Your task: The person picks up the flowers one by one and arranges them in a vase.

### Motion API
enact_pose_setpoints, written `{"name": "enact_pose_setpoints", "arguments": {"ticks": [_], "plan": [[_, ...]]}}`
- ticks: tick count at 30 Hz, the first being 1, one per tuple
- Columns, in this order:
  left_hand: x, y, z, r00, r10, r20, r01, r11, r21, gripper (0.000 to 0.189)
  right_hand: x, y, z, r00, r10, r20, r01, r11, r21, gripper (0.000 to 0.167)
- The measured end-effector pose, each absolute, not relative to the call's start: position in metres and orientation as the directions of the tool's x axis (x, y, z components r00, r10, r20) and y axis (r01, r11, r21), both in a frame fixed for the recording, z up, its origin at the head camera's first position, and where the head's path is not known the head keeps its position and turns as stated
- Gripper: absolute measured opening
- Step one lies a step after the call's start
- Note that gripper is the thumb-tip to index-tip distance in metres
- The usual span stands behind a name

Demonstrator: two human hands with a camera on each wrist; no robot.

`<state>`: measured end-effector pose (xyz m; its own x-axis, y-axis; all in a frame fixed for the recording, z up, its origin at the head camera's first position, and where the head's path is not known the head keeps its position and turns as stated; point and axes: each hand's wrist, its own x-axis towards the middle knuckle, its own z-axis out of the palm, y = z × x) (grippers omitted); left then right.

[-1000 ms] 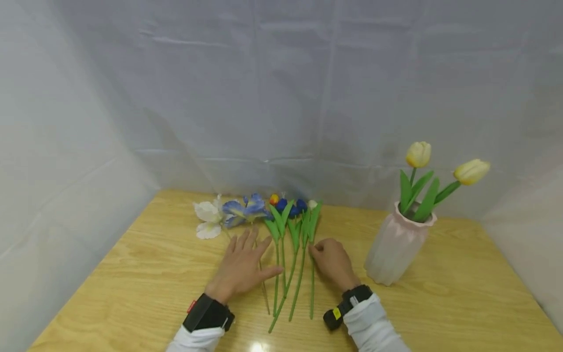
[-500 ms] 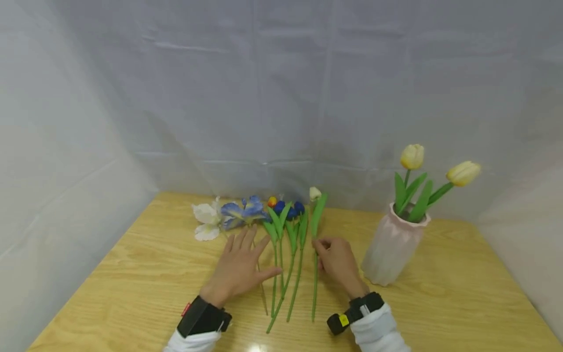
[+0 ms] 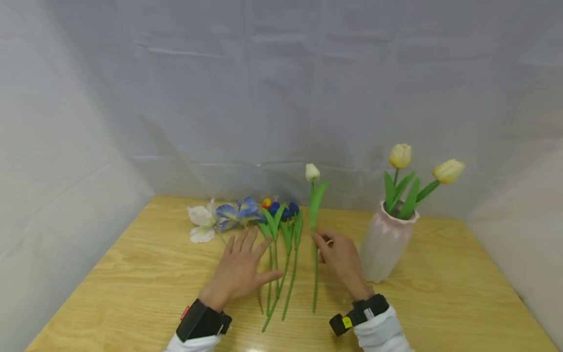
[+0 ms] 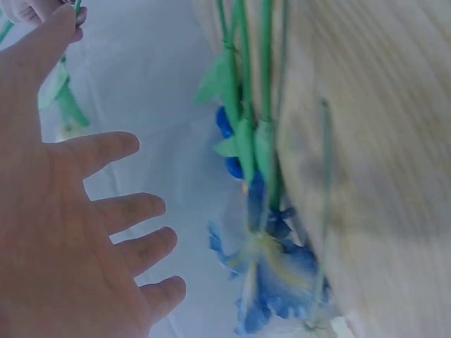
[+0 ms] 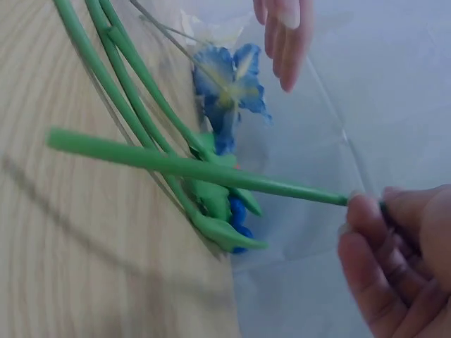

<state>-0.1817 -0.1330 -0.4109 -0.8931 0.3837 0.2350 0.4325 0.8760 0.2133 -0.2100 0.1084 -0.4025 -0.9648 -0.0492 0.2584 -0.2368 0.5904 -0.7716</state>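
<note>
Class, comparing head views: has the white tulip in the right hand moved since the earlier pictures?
Yes, upward: the white tulip now shows its bloom above the back edge of the table; at first they were level.

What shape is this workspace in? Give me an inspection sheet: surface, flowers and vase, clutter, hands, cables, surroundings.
Surface: wooden tabletop with visible grain.
Job's things: vase stands on the right, holding two pale yellow tulips; white flower, blue flower and dark blue tulips lie left of it.
Clutter: nothing seen.
Hands: right hand pinches a white tulip by its stem; left hand spread, holding nothing.
Cables: nothing seen.
Surroundings: pale sheeting behind and on both sides.
</note>
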Motion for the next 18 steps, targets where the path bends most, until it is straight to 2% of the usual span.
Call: {"name": "enact_pose_setpoints", "arguments": {"ticks": [3,8,13,18], "plan": [[-0.182,-0.127,-0.408,-0.881,0.402,0.249,0.453,0.868,0.203,0.083,-0.207,0.118,-0.398,-0.939,-0.035,0.342,-0.294,0.598,-0.746,0.024],[-0.179,-0.116,-0.405,-0.871,0.424,0.249,0.476,0.854,0.211,0.085,-0.204,0.13,-0.393,-0.881,-0.043,0.47,-0.401,0.594,-0.698,0.017],[-0.177,-0.11,-0.406,-0.868,0.435,0.238,0.485,0.847,0.22,0.085,-0.201,0.134,-0.392,-0.855,-0.056,0.516,-0.449,0.576,-0.683,0.012],[-0.177,-0.101,-0.405,-0.864,0.447,0.233,0.494,0.842,0.216,0.084,-0.197,0.139,-0.389,-0.834,-0.044,0.551,-0.462,0.602,-0.652,0.013]]}}
